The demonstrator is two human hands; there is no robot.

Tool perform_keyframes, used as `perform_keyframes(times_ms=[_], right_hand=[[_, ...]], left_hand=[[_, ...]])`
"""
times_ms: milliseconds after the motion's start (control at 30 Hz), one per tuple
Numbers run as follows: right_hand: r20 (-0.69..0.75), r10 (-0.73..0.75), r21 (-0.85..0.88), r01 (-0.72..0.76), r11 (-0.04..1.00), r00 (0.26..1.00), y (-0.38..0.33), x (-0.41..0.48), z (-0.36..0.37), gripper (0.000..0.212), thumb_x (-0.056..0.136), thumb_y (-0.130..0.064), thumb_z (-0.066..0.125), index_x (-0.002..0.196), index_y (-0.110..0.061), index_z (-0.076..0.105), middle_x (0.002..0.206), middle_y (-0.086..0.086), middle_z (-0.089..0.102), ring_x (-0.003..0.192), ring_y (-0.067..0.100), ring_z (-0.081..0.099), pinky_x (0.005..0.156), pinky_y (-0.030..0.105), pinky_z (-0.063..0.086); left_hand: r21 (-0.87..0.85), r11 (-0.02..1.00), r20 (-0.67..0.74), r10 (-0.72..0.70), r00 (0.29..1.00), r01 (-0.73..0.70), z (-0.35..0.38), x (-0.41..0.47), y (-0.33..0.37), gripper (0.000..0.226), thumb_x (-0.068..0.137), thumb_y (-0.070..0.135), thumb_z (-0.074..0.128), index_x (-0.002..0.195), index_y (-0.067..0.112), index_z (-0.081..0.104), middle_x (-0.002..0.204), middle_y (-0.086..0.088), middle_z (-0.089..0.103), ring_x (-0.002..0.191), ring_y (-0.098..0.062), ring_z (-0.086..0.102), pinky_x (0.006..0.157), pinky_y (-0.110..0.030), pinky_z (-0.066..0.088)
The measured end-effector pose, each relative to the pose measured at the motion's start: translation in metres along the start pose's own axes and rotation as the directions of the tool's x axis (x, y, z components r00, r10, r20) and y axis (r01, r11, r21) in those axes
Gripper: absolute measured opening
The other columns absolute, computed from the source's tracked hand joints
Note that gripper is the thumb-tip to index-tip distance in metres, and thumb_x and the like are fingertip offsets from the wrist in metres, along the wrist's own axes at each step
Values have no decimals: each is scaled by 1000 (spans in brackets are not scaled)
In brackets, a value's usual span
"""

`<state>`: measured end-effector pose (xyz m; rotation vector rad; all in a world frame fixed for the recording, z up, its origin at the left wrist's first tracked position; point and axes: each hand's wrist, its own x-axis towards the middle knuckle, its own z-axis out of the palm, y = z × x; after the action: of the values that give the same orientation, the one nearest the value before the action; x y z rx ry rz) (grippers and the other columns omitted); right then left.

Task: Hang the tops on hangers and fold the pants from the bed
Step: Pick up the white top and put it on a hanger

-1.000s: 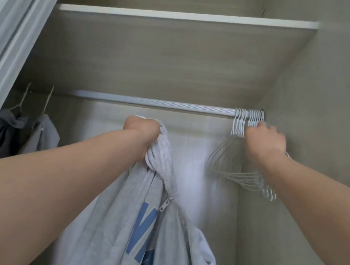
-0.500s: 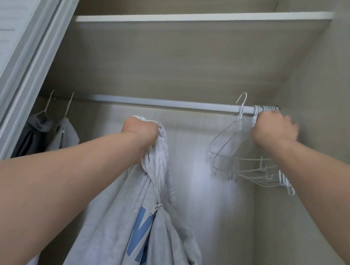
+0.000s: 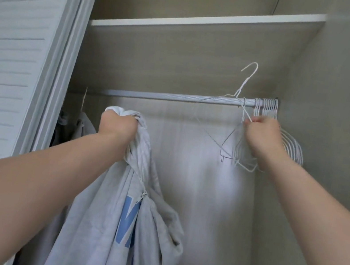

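My left hand (image 3: 119,123) grips the bunched collar of a light grey zip top (image 3: 110,226) with blue lettering, which hangs down inside the wardrobe below the rail (image 3: 164,96). My right hand (image 3: 262,136) pinches a white wire hanger (image 3: 239,92) that is lifted off the rail, tilted, its hook pointing up above the rail. Several more white wire hangers (image 3: 267,106) hang bunched at the rail's right end, just above and behind my right hand.
A shelf (image 3: 200,23) runs above the rail. Grey garments (image 3: 77,124) hang on hangers at the rail's left end, partly hidden by the louvred sliding door (image 3: 20,46). The wardrobe's side wall (image 3: 336,114) stands close on the right.
My right hand has pulled one hanger free of the bunch and raised it, so its hook now stands above the rail. The view has shifted right. My left hand still holds the top.
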<state>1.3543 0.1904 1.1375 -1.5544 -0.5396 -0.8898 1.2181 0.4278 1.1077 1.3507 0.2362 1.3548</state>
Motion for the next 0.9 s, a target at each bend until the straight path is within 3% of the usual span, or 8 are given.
perform_keyframes(times_ms=[67,100,233,367,467,600,800,900], right_hand=[[79,120,333,-139,933,990,0,-31,-2,16,97,-10,49,99,-12,65,44,-4,42,35,14,38,41,16,28],[117,140,450,-178,875,983,0,-48,-3,18,98,-9,46,97,-15,64,40,-8,36,31,9,30,37,13,23],[210,117,689,-232,687,971,-5,-109,-4,24,95,-2,35,90,-18,51,44,-8,32,35,8,22,37,14,18],[387,116,701,-374,607,915,-28,-130,-3,18,99,-14,49,83,-20,43,50,-4,31,38,12,22,37,16,19],[452,60,709,-399,581,890,-54,-132,-10,19,104,-27,49,89,-16,51,48,-5,22,36,9,16,36,15,15],[475,-112,709,-304,636,873,-91,-151,-18,23,105,-17,43,90,-10,59,47,-5,22,36,8,15,38,14,14],[531,-339,805,-336,490,777,-156,-199,-44,28,106,-25,47,92,-10,66,50,-3,21,38,10,16,40,15,15],[556,-421,822,-400,405,717,-186,-232,-64,27,104,-26,50,95,-7,67,50,-2,21,39,11,15,40,15,15]], left_hand=[[-4,1000,-16,23,1000,-23,-15,-5,8,29,95,8,59,79,23,39,81,5,46,93,-24,52,88,-32,47],[-3,999,-30,44,999,-44,-24,-8,12,29,96,8,58,80,23,39,80,5,45,92,-23,50,85,-30,45],[30,993,-78,115,990,-113,-62,-18,36,34,95,10,58,73,24,36,76,3,42,86,-19,47,64,-26,42],[41,987,-153,158,976,-154,-104,-29,75,16,93,15,61,89,18,46,88,0,52,92,-23,55,82,-34,49],[35,976,-210,219,953,-216,-135,-34,110,18,93,16,62,86,19,46,85,4,51,84,-14,56,75,-29,48],[72,949,-292,315,903,-307,-174,-50,161,29,92,12,61,77,24,39,78,6,47,70,-7,50,51,-15,46],[245,877,-374,479,795,-413,-237,-98,244,15,89,5,58,89,17,49,92,-4,53,86,-15,56,74,-25,50],[360,834,-394,541,743,-417,-267,-137,283,14,90,7,57,91,18,48,94,-4,54,82,-15,56,68,-22,51]])
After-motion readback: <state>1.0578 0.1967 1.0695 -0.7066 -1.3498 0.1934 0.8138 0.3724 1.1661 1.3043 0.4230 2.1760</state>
